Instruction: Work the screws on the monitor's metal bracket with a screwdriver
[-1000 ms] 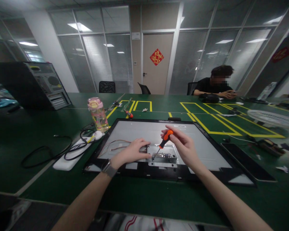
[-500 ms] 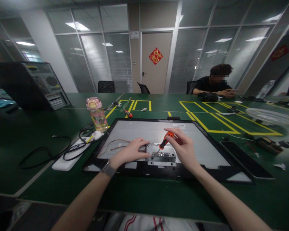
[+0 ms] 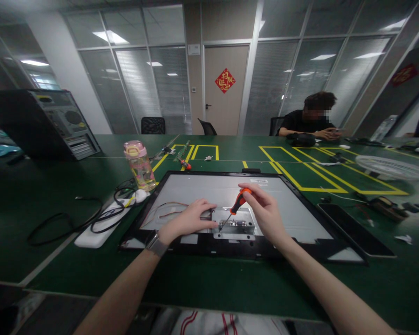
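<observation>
My right hand [image 3: 266, 213] grips the handle of a red and black screwdriver [image 3: 239, 201], which leans with its shaft down to the left. The screwdriver's tip meets the left part of a silver metal bracket [image 3: 234, 235] that has small connectors along it. Stretched across the bracket's left end, my left hand [image 3: 190, 218] rests with thumb and fingers apart, steadying nothing I can see enclosed. Under both hands lies a black-framed display panel [image 3: 282, 195], its grey back facing up. Thin cables [image 3: 167, 214] run out from beside my left hand over the panel.
Left of the panel are a white power strip [image 3: 91, 236] with black cables and a pink-lided bottle [image 3: 139, 167]. A second screwdriver [image 3: 185, 164] lies behind. At right sits a dark flat slab [image 3: 354, 230]. A computer case [image 3: 45, 125] stands far left; a person [image 3: 310, 118] sits across.
The screwdriver stands slightly more upright and my right fingers have shifted a little on its handle. My left hand and the panel stay where they were.
</observation>
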Available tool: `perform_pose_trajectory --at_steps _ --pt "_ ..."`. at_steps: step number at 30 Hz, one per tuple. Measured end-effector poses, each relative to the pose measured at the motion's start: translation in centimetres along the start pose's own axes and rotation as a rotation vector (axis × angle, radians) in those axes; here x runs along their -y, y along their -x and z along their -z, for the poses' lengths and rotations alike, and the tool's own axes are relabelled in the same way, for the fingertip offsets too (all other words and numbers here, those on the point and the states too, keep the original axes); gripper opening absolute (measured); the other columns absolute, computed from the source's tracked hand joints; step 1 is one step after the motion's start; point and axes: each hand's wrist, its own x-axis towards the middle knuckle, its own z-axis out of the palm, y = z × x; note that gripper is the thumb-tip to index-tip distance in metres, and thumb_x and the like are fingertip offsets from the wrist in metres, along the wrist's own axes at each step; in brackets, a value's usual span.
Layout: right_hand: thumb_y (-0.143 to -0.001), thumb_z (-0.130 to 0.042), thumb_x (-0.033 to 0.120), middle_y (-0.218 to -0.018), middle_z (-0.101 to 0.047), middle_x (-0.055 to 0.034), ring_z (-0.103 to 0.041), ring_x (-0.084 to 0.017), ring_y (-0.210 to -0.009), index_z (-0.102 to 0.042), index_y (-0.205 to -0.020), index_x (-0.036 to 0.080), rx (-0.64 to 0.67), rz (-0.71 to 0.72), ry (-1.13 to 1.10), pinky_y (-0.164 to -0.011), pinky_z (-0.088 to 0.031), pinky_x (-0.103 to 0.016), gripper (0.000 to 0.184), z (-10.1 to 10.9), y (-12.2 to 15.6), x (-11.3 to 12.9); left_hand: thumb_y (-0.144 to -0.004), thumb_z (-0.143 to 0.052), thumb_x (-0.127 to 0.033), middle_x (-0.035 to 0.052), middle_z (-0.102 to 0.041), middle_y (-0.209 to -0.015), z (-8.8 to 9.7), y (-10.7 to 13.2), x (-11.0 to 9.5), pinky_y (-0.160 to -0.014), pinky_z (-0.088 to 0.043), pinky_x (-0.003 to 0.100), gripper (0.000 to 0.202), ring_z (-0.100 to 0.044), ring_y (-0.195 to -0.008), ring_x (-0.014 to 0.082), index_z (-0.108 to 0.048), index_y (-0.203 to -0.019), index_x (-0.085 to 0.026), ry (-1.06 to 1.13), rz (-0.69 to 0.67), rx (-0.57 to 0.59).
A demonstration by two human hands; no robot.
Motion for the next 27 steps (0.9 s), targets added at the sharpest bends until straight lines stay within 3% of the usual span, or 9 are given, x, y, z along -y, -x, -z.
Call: perform_pose_trajectory --at_steps 6,12,17,20,27 --pt "-0.089 -0.053 0.035 -0.105 -0.067 -0.0046 -0.062 -0.021 -0.099 -0.059 -0.119 0.03 0.151 -0.072 -0.192 -0.093 -0.045 -0.043 0.031 0.19 -0.04 0.01 -0.08 -0.062 -0.049 0.0067 -0.052 -0.115 -0.26 -0.02 0.61 -0.096 -0.037 0.032 0.057 -0.05 -0.107 0.023 -0.05 -0.13 -0.025 -0.007 -0.01 -0.004" --pt "-0.083 -0.062 0.037 -0.095 -0.066 -0.0029 -0.062 -0.019 -0.091 -0.069 -0.098 0.028 0.116 -0.063 -0.158 -0.087 -0.049 -0.04 0.019 0.28 -0.07 -0.17 -0.08 -0.061 -0.051 0.0065 -0.052 -0.115 -0.12 0.08 0.43 -0.095 -0.038 0.032 0.057 -0.051 -0.107 0.0227 -0.049 -0.13 -0.025 -0.003 -0.005 0.006" --pt "-0.087 -0.057 0.035 -0.103 -0.068 -0.0039 -0.062 -0.02 -0.1 -0.062 -0.115 0.03 0.184 -0.102 -0.225 -0.094 -0.045 -0.044 0.029 0.36 -0.18 0.0 -0.08 -0.061 -0.05 0.0068 -0.052 -0.115 -0.12 0.07 0.46 -0.096 -0.038 0.032 0.058 -0.05 -0.107 0.0233 -0.049 -0.131 -0.026 -0.001 -0.008 0.008" --pt "-0.09 -0.052 0.035 -0.109 -0.067 -0.0048 -0.06 -0.021 -0.106 -0.062 -0.116 0.03 0.206 -0.084 -0.224 -0.098 -0.043 -0.046 0.028 0.3 -0.17 0.01 -0.08 -0.062 -0.05 0.0067 -0.052 -0.115 -0.1 0.05 0.45 -0.096 -0.038 0.032 0.058 -0.05 -0.107 0.0231 -0.049 -0.131 -0.026 -0.001 -0.005 0.006" --pt "-0.08 -0.065 0.034 -0.096 -0.064 -0.0012 -0.061 -0.017 -0.087 -0.069 -0.094 0.03 0.129 -0.017 -0.157 -0.081 -0.05 -0.035 0.015 0.3 0.02 -0.5 -0.08 -0.061 -0.05 0.0063 -0.052 -0.112 -0.06 0.05 0.32 -0.095 -0.038 0.031 0.057 -0.051 -0.106 0.023 -0.049 -0.13 -0.025 -0.004 -0.009 0.011"
